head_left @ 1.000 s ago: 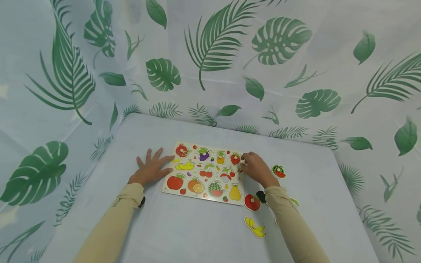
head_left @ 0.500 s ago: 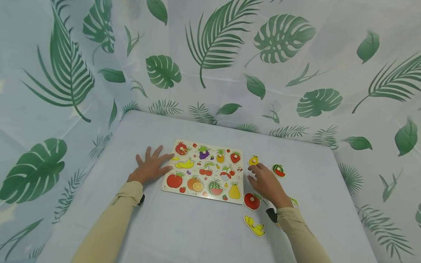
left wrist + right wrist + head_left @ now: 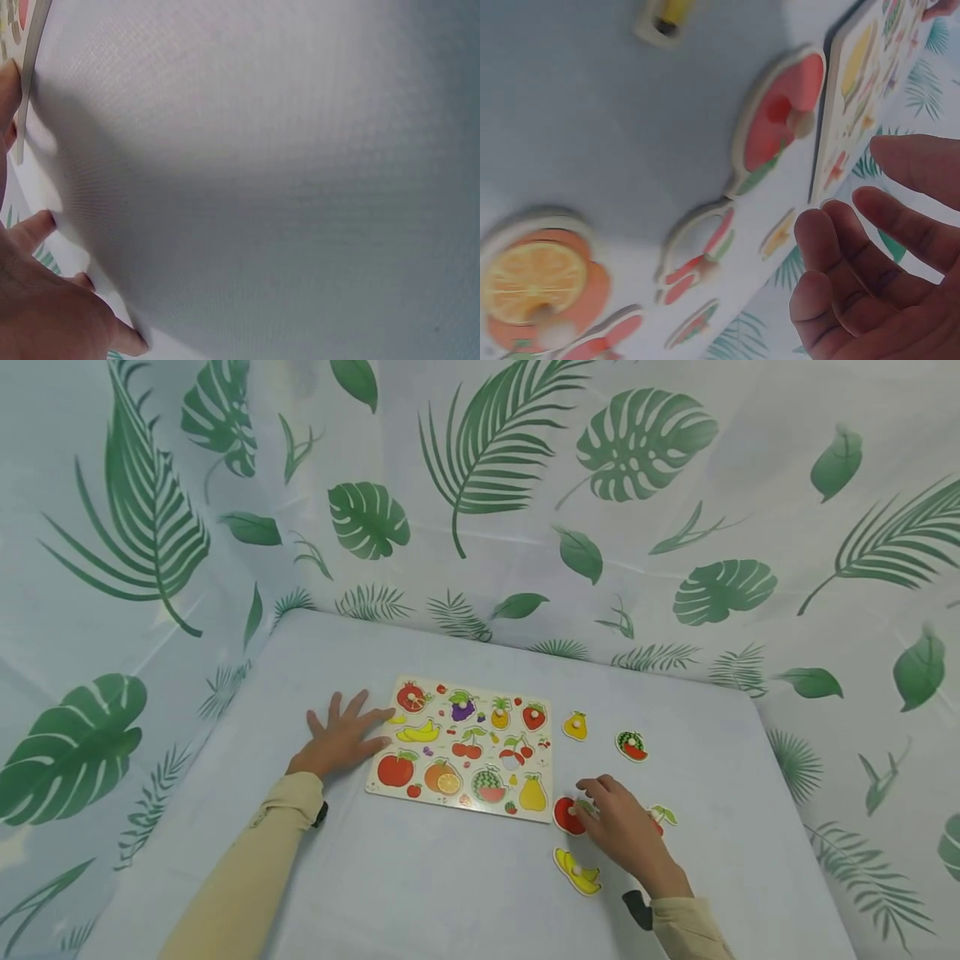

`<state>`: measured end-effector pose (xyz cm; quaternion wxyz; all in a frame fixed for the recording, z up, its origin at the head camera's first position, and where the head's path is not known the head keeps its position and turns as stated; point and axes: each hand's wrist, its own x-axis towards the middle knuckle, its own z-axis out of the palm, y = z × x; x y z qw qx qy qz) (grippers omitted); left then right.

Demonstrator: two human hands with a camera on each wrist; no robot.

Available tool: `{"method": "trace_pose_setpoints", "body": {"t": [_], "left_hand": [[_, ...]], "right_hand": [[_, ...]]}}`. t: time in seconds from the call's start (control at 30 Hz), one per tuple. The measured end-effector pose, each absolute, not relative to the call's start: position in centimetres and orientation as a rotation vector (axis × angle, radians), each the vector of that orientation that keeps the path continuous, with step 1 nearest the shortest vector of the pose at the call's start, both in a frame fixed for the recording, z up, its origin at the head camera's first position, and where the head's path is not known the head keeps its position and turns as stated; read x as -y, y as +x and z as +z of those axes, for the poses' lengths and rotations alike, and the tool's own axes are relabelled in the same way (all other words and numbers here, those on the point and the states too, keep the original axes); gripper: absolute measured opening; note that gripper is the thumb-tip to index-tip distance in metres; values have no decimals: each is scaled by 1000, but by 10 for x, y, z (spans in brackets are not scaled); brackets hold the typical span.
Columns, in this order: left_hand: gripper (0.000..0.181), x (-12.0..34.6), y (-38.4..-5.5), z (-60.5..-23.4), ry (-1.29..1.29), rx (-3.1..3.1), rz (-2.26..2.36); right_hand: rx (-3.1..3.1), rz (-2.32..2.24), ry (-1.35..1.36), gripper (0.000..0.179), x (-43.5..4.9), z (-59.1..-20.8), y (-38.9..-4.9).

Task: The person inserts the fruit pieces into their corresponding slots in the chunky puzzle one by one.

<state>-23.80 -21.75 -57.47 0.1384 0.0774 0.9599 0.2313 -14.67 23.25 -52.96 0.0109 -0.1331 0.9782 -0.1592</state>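
My left hand (image 3: 335,739) lies with spread fingers at the left edge of a wooden fruit puzzle board (image 3: 467,807); in the left wrist view two fingertips meet that edge. My right hand (image 3: 628,831) hangs over the red apple piece (image 3: 566,815), its fingers loosely bent and holding nothing. In the right wrist view the apple piece (image 3: 780,112) lies flat with its knob up, and the hand (image 3: 877,262) is apart from it. The pomegranate, grapes, pineapple and strawberry on the board's back row carry knobs.
Right of the board lie a pear piece (image 3: 576,726) and a watermelon piece (image 3: 632,746). A banana piece (image 3: 577,872) is nearer me. Cherries (image 3: 663,815) show partly behind the right hand, and an orange piece (image 3: 536,285) appears in the right wrist view. Leaf-print curtains (image 3: 517,560) surround the white table.
My right hand has come off the board's right edge, moving right and toward me past the pear piece to above the apple piece. My left hand stays in place.
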Motion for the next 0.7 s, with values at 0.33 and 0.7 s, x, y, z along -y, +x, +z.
{"method": "trace_pose_setpoints", "body": {"t": [0.33,0.7], "left_hand": [[64,220,-238,-577,229,-2794,690],[65,220,-240,-580,231,-2785,682]], "right_hand": [[-3006,-445,-333,31,-238,-528,-113],[-2956,-395,-198,26,-241,-525,-90]]}}
